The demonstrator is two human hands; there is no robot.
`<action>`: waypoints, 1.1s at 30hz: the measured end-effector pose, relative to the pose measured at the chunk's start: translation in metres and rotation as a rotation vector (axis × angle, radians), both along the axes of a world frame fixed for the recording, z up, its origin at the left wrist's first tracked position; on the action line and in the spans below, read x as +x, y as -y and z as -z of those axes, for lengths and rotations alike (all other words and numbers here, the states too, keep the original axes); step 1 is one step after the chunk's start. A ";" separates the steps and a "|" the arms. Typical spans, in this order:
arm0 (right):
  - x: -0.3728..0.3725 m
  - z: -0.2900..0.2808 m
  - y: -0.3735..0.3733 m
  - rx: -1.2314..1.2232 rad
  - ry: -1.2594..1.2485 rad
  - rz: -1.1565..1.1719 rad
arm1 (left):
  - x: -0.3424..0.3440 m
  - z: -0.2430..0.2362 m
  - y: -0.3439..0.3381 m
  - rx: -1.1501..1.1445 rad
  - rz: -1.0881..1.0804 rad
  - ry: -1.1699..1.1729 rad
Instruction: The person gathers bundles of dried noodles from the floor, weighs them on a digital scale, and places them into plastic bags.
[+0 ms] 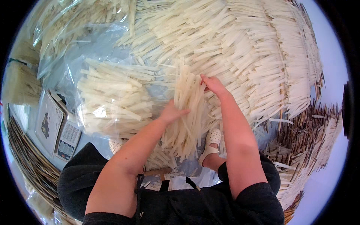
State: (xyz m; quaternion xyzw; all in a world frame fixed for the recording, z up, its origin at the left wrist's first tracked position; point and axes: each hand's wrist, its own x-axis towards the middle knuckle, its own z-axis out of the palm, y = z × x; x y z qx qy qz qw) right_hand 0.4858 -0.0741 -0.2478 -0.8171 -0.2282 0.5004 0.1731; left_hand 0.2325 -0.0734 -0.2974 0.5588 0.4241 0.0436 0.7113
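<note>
Between my hands stands a bundle of dried flat noodles (188, 90), pale cream strips roughly upright, their lower ends spreading out between my shoes. My left hand (171, 112) grips the bundle's left side, thumb across the front and the other fingers hidden behind the strips. At its upper right edge, my right hand (214, 85) has its fingers curled in against the strips; part of that grip is hidden. Just left of the bundle, a clear plastic bag (84, 116) holds more of the same noodles (116, 97), their ends poking out toward my left hand.
A large layered heap of noodles (240, 48) fills the far side and right. A weighing scale (56, 125) stands at left, beside long thin sticks (32, 157). More sticks (303, 131) lie at right. My shoes (212, 140) flank the bundle.
</note>
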 end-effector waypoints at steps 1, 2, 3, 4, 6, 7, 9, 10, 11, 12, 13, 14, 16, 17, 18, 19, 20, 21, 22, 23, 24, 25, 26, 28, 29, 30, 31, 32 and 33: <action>-0.008 -0.017 -0.011 -0.006 -0.001 -0.014 | 0.000 0.002 0.002 -0.026 -0.028 0.054; -0.018 -0.029 -0.026 0.051 0.310 -0.076 | 0.000 0.002 0.005 -0.030 -0.042 0.049; -0.027 -0.035 -0.038 0.111 0.623 -0.130 | 0.003 -0.001 0.009 0.010 -0.049 -0.074; -0.035 -0.035 -0.047 0.417 0.490 0.013 | 0.007 -0.004 0.012 0.050 -0.049 -0.193; -0.055 -0.030 -0.067 0.710 0.335 0.158 | 0.014 -0.010 0.016 0.094 -0.012 -0.248; -0.064 -0.027 -0.079 0.771 0.399 -0.084 | 0.016 -0.011 0.018 0.142 0.022 -0.296; -0.070 -0.018 -0.087 0.823 0.452 -0.333 | 0.014 -0.012 0.022 0.169 0.002 -0.282; -0.064 -0.005 -0.086 0.595 0.635 -0.432 | 0.015 -0.014 0.021 0.205 -0.015 -0.260; -0.061 0.002 -0.086 0.360 0.809 -0.526 | 0.016 -0.016 0.019 0.203 -0.023 -0.258; -0.055 0.006 -0.085 0.362 0.810 -0.534 | 0.017 -0.018 0.016 0.175 0.015 -0.284; -0.050 0.009 -0.083 0.299 0.653 -0.471 | 0.016 -0.017 0.015 0.145 0.053 -0.311; -0.046 0.012 -0.081 0.235 0.497 -0.405 | 0.015 -0.015 0.016 0.141 0.047 -0.310; -0.040 0.018 -0.079 0.231 0.411 -0.340 | 0.013 -0.013 0.018 0.126 0.020 -0.259; -0.037 0.021 -0.079 0.229 0.325 -0.267 | 0.015 -0.013 0.018 0.127 0.022 -0.258; -0.032 0.022 -0.078 0.229 0.327 -0.263 | 0.017 -0.014 0.019 0.106 -0.015 -0.251; -0.033 0.019 -0.081 0.224 0.374 -0.217 | 0.016 -0.014 0.020 0.078 -0.058 -0.248; -0.034 0.016 -0.082 0.218 0.423 -0.170 | 0.014 -0.013 0.019 0.074 -0.060 -0.249; -0.038 0.014 -0.082 0.215 0.421 -0.172 | 0.011 -0.011 0.017 0.032 -0.113 -0.174; -0.045 0.012 -0.083 0.164 0.245 -0.185 | 0.009 -0.011 0.015 -0.008 -0.165 -0.099; -0.050 0.009 -0.084 0.113 0.069 -0.197 | 0.008 -0.012 0.015 -0.009 -0.165 -0.100; -0.054 0.005 -0.085 0.112 0.067 -0.198 | 0.007 -0.013 0.017 0.018 -0.180 -0.090; -0.057 -0.004 -0.086 0.080 -0.018 -0.225 | 0.007 -0.013 0.017 0.047 -0.196 -0.078; -0.061 -0.009 -0.088 0.048 -0.104 -0.254 | 0.007 -0.011 0.016 0.049 -0.200 -0.080; -0.051 0.012 -0.086 0.238 0.379 -0.319 | 0.010 -0.007 0.016 0.071 -0.170 -0.106; -0.041 0.027 -0.083 0.415 0.868 -0.367 | 0.014 -0.009 0.016 0.075 -0.158 -0.100; -0.034 0.040 -0.081 0.412 0.875 -0.356 | 0.016 -0.012 0.015 0.049 -0.142 -0.082; -0.036 0.048 -0.082 0.523 0.973 -0.421 | 0.016 -0.013 0.015 0.021 -0.133 -0.071; -0.037 0.054 -0.082 0.633 1.073 -0.486 | 0.018 -0.014 0.015 0.021 -0.127 -0.072; -0.032 0.057 -0.080 0.628 1.077 -0.479 | 0.020 -0.015 0.016 0.041 -0.133 -0.076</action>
